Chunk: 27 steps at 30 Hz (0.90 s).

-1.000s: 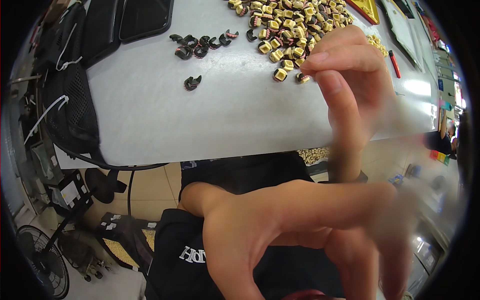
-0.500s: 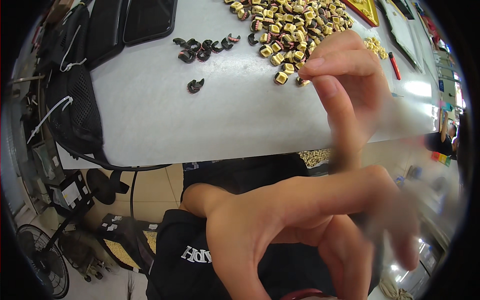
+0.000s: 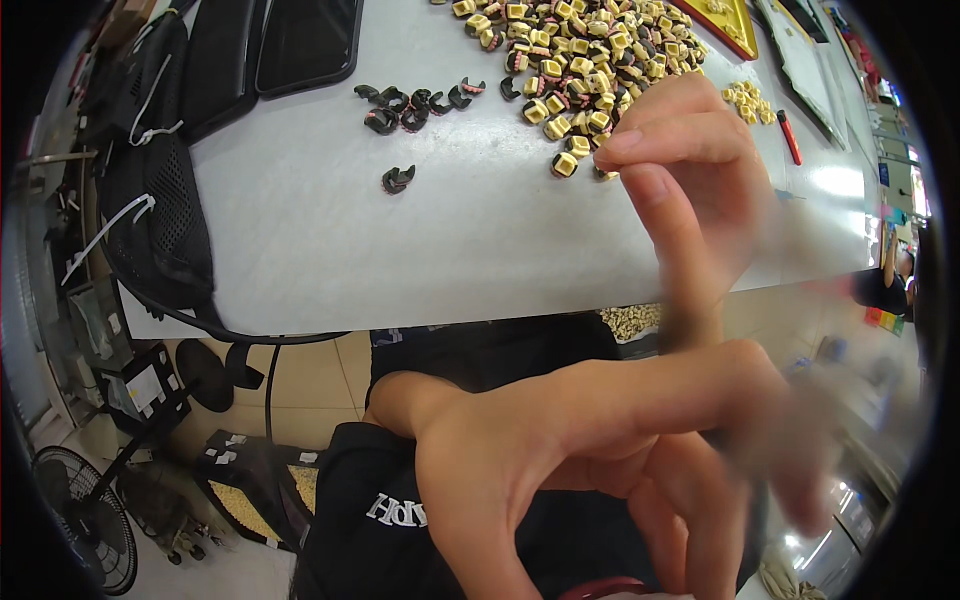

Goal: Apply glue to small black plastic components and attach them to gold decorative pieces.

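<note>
At the right, over the near edge of a heap of small pale yellow and black pieces, is my right hand. Its thumb and index finger are closed in a pinch; whatever is between the tips is too small or hidden to make out. Much closer and lower, my left hand is raised in front of the dark shirt. Its fingers curve but stand apart, and I see nothing held in them; the outer fingertips are blurred. A dark red curved edge shows beside it at the bottom.
On the grey-white table lie loose black curved pieces, a phone and a black mesh pouch. A yellow tray, a smaller yellow pile and a red pen-like item are at the right. A fan stands lower left.
The table and its pieces have shifted slightly down and right in view. Both hands keep nearly the same pose, the right one a little lower.
</note>
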Each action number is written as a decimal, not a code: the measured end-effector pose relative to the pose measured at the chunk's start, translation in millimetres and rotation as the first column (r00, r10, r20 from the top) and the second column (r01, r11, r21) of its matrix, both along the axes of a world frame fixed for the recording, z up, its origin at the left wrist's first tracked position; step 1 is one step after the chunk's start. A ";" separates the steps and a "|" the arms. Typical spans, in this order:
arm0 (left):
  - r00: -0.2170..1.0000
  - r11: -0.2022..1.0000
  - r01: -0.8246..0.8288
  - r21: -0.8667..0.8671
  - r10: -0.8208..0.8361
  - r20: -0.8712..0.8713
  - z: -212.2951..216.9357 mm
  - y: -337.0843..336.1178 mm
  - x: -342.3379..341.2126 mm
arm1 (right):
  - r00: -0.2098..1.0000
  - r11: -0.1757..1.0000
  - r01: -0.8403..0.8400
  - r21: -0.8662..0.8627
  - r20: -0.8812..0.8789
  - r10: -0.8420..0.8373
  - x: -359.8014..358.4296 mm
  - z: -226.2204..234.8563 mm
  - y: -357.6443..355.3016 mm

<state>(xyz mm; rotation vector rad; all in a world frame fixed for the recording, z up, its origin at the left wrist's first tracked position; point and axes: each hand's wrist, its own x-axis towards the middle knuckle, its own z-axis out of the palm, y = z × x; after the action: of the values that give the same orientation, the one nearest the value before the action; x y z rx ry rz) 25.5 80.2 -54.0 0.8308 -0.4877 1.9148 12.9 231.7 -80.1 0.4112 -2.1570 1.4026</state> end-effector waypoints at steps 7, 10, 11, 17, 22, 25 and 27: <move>1.000 1.000 0.012 0.003 -0.012 -0.001 -1.5 0.4 -2.9 | 1.000 1.000 0.012 -0.006 0.009 -0.012 2.7 3.8 -1.9; 1.000 1.000 0.002 -0.002 -0.002 -0.004 -4.3 7.5 -7.4 | 1.000 1.000 -0.002 -0.003 0.002 0.002 0.3 1.7 -1.5; 1.000 1.000 -0.002 -0.004 0.002 -0.005 -3.6 1.7 -6.0 | 1.000 1.000 -0.011 0.001 -0.008 0.011 -0.6 0.7 -1.4; 1.000 1.000 0.009 0.004 -0.009 -0.010 -2.9 -1.7 -7.3 | 1.000 1.000 0.007 0.029 0.017 -0.007 1.3 4.9 1.7; 1.000 1.000 0.009 0.006 -0.009 -0.018 -4.3 3.1 -11.5 | 1.000 0.999 -0.005 0.048 -0.002 0.005 -0.2 2.4 3.1; 1.000 1.000 0.012 0.005 -0.011 -0.019 -1.5 -6.0 -4.3 | 1.000 0.999 -0.004 0.048 -0.010 0.004 0.3 1.5 2.8; 1.000 1.000 0.011 0.004 -0.011 -0.019 -2.8 -2.9 -6.8 | 1.000 0.999 0.000 0.040 -0.010 0.001 0.2 1.8 1.9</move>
<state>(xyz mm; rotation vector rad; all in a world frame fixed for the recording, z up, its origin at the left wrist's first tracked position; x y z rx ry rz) 18.7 77.3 -56.8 0.8470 -0.4840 1.8945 13.1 233.6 -78.3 0.4333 -2.1800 1.3561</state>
